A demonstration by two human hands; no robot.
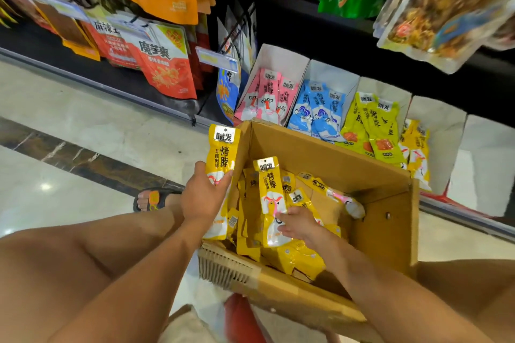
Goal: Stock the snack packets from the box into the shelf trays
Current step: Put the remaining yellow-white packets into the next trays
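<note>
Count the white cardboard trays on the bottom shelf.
5, side by side left to right: the pink-packet tray, the blue-packet tray, the lime-packet tray, the yellow-packet tray, and a fifth tray cut by the right edge. More may lie beyond the frame.

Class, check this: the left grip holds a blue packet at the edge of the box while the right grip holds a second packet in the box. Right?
No. In the head view the left grip holds a yellow packet, not blue, at the edge of the box; the right grip holds a second packet in it.
</note>
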